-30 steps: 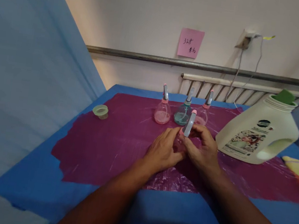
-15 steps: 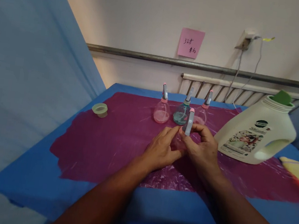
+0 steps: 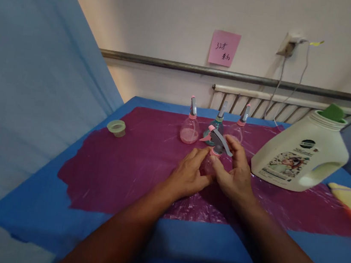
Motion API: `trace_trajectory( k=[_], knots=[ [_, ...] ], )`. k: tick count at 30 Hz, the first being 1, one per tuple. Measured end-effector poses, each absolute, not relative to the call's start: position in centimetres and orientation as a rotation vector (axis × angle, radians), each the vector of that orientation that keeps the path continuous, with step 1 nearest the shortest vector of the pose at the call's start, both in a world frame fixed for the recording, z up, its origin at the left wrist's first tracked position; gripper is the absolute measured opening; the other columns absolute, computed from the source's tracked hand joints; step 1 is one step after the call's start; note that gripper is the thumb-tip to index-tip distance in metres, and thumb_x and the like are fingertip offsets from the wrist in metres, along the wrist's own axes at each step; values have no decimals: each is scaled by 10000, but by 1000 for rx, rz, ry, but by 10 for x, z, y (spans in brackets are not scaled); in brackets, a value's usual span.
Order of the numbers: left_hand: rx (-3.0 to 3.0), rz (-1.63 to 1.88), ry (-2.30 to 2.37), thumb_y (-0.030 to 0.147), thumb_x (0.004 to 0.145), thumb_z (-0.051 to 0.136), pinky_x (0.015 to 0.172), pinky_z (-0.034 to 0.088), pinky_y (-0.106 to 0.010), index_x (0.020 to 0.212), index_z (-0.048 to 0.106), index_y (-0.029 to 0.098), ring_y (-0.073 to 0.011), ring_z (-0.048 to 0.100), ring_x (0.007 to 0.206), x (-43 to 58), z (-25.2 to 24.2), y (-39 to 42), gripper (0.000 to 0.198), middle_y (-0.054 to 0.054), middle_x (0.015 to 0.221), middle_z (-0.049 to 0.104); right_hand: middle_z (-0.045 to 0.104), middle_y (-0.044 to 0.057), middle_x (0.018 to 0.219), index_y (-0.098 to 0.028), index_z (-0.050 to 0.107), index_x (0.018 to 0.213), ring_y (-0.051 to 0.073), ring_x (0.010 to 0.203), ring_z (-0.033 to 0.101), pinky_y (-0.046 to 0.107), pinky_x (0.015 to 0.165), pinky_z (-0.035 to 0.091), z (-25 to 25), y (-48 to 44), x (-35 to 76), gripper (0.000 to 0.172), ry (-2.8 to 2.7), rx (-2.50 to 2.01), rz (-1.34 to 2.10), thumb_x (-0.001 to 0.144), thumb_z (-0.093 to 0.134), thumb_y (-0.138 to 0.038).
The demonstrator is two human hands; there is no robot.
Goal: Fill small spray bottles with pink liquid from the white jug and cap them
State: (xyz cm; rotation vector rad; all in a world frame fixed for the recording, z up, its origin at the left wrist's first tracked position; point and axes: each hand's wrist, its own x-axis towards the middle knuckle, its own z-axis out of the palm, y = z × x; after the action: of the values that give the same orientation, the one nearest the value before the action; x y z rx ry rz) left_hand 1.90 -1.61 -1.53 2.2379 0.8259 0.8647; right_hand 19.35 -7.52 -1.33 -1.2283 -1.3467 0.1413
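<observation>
Two round pink-tinted plastic spray bottles (image 3: 189, 132) and one round teal spray bottle (image 3: 219, 125) stand in a row. A fourth, a pink-collared clear spray bottle (image 3: 216, 151) with a grey lever, is nearer, over the dark purple plastic sheet (image 3: 126, 164). The left hand (image 3: 191, 172) curls around its body; the right hand (image 3: 235, 171), half closed, grips its collar. One cream plastic jug (image 3: 300, 154) seems labelled "SilkGarden". One square pink paper note (image 3: 224, 48) reads "32" above unclear handwriting.
</observation>
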Motion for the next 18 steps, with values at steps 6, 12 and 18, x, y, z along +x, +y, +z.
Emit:
trace_trajectory(
  k=[6, 12, 18],
  knots=[
    [2240, 869, 819, 391, 943, 889, 1104, 627, -536, 1693, 555, 310, -367, 728, 1294, 20, -16, -16, 825, -118, 1377, 722, 723, 146, 1527, -289, 567, 1646, 306, 1378, 743, 562, 1248, 597, -23, -69, 195, 684, -1298, -1205, 140, 1024, 830, -403],
    [2222, 895, 801, 375, 916, 921, 1134, 619, -549, 1676, 568, 339, -373, 731, 1321, 20, -17, -15, 838, -121, 1430, 737, 641, 152, 1678, -325, 450, 1770, 313, 1481, 691, 582, 1281, 573, -29, -71, 199, 752, -1331, -1210, 240, 1081, 745, -390],
    [2241, 888, 781, 370, 931, 903, 1142, 621, -547, 1709, 534, 327, -367, 736, 1323, 20, -19, -14, 862, -132, 1478, 715, 683, 151, 1599, -289, 584, 1637, 311, 1390, 722, 581, 1267, 572, -20, -70, 195, 704, -1259, -1221, 219, 999, 855, -413]
  ],
)
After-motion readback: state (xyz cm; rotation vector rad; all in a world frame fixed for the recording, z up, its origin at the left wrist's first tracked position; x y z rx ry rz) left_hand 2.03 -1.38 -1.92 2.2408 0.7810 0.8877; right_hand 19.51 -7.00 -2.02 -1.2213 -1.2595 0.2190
